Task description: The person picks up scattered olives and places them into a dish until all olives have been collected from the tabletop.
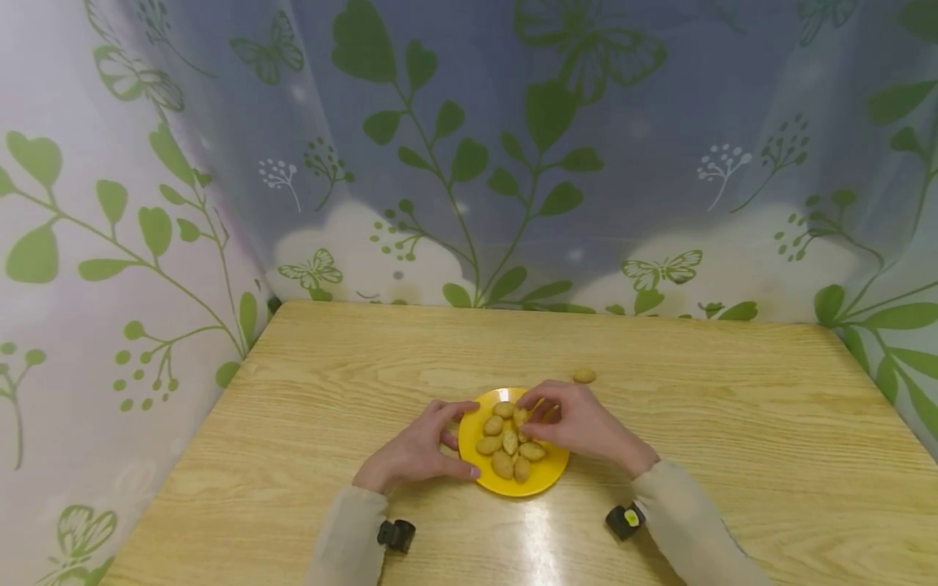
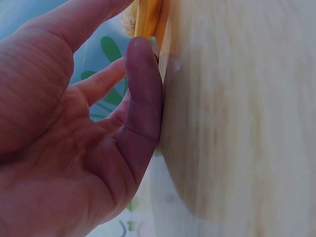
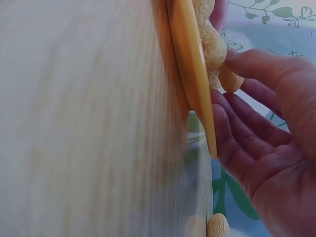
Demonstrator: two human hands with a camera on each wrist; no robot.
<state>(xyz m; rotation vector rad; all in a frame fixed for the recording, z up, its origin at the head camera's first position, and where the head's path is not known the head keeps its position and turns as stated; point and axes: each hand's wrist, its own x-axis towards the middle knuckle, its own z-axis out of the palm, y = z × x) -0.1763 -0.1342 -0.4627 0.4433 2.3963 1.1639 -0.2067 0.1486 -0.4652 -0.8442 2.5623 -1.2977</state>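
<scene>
Several unshelled peanuts [image 1: 502, 465] lie on a round yellow plate [image 1: 541, 480] on the table. My left hand [image 1: 421, 448] holds the plate's left rim, thumb at its near edge and index finger at its far edge. In the left wrist view only a bit of the plate [image 2: 148, 19] shows past the fingers. My right hand [image 1: 586, 419] reaches over the plate from the right and pinches a peanut [image 3: 231, 80] between thumb and fingers. That peanut is partly covered by the fingers; others sit right beside it.
One loose peanut [image 1: 584, 375] lies on the wood-grain table [image 1: 352, 358] beyond the plate, behind my right hand. A curtain [image 1: 469, 203] printed with leaves and butterflies hangs along the table's back edge and left side.
</scene>
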